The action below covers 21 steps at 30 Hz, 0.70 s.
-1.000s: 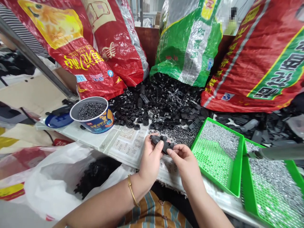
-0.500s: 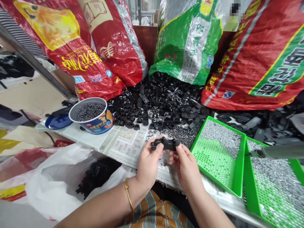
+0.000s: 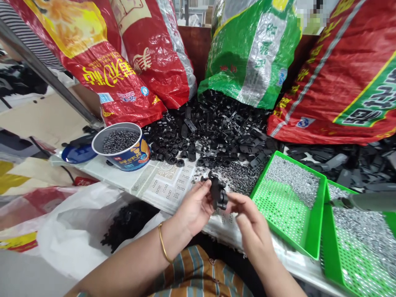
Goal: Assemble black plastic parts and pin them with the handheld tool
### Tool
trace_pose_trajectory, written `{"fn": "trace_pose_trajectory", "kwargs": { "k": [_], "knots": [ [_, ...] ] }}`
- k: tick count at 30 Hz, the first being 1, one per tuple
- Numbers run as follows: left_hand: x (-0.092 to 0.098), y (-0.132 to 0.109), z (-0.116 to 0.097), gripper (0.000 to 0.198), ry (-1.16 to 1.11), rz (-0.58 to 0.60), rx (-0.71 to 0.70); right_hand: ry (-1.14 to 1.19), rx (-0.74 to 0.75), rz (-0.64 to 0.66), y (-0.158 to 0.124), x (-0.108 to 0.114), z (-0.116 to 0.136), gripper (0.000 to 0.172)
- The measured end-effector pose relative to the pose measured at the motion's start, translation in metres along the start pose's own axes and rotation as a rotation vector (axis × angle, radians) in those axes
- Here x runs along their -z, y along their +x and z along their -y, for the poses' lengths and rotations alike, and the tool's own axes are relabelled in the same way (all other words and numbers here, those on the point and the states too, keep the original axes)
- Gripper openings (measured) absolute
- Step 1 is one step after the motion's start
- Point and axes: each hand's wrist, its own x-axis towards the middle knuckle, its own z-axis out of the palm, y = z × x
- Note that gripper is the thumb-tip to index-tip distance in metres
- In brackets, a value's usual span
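Observation:
A small black plastic assembly (image 3: pixel 218 193) with rounded knobs is pinched between the thumb and fingers of my left hand (image 3: pixel 192 209). It is tilted upright above the table's front edge. My right hand (image 3: pixel 252 220) is at its right side, thumb spread away from the index finger, whose tip is at or very near the part's lower end. Whether that fingertip touches it I cannot tell. Behind the hands lies a heap of loose black plastic parts (image 3: pixel 213 128), with tiny dark pieces (image 3: pixel 238 177) scattered in front of it.
On the left stands a blue tub (image 3: pixel 134 161) of small dark pieces, beside a blue lid (image 3: pixel 78 153). Two green perforated trays (image 3: pixel 283 218) with small metal pieces are at right, under a grey tool (image 3: pixel 371 201). Printed sacks (image 3: pixel 247 62) line the back. A white bag (image 3: pixel 71 231) hangs front left.
The black assembly has turned from lying level between both hands to upright in my left hand. My right thumb has come off it, and the right hand has shifted slightly right and down.

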Motion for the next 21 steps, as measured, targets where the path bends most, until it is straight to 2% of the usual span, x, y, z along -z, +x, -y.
{"fn": "trace_pose_trajectory", "kwargs": {
  "k": [2, 4, 7, 10, 12, 15, 16, 18, 21],
  "knots": [
    [-0.001, -0.005, -0.002, 0.005, -0.040, 0.000, 0.116, -0.124, 0.054, 0.020, 0.005, 0.011, -0.002, 0.035],
    [-0.001, -0.011, -0.002, 0.007, -0.078, 0.066, 0.230, -0.198, 0.072, 0.096, 0.013, 0.019, -0.006, 0.039],
    [0.000, -0.017, 0.000, 0.015, -0.087, 0.256, 0.361, -0.104, 0.079, 0.264, 0.021, 0.024, -0.010, 0.026],
    [0.004, -0.018, 0.001, 0.025, -0.008, 0.350, 0.416, -0.007, 0.094, 0.287, 0.022, 0.026, -0.009, 0.016],
    [0.008, -0.018, -0.003, 0.025, 0.095, 0.292, 0.323, -0.058, 0.123, 0.246, 0.020, 0.028, -0.005, 0.013],
    [0.017, -0.018, -0.013, 0.018, 0.313, 0.115, -0.074, -0.283, 0.201, 0.138, 0.019, 0.032, 0.002, 0.009],
    [0.020, -0.019, -0.017, 0.017, 0.416, 0.093, -0.199, -0.360, 0.233, 0.108, 0.019, 0.033, 0.004, 0.009],
    [0.026, -0.021, -0.024, 0.021, 0.693, 0.127, -0.359, -0.464, 0.280, 0.093, 0.019, 0.035, 0.005, 0.011],
    [0.030, -0.022, -0.029, 0.024, 1.133, 0.185, -0.512, -0.492, 0.306, 0.093, 0.018, 0.034, 0.004, 0.011]
  ]
}}
